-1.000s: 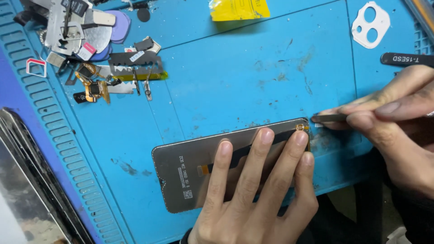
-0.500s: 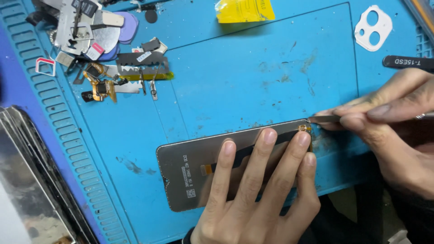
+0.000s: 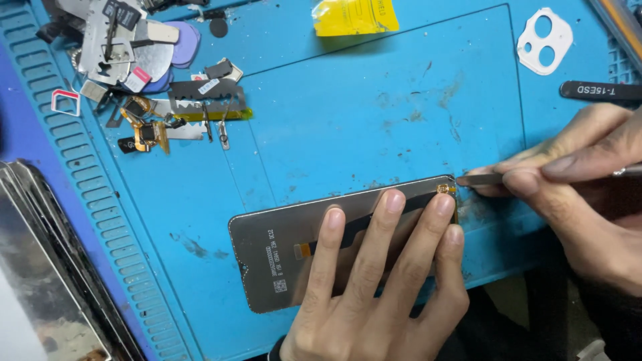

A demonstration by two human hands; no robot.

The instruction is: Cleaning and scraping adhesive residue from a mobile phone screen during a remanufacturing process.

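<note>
Grey phone screen panel (image 3: 287,257) lying face down on the blue mat, near the bottom middle, a bit tilted. Rounded corners, a small notch on the left edge. Tiny white label marks and a little square code on its back. Pressed flat by the fingers of the left hand (image 3: 374,301). Yellow crinkly packet (image 3: 354,17) at the top edge, well apart. Small white tag with red border (image 3: 65,101) far left.
</note>
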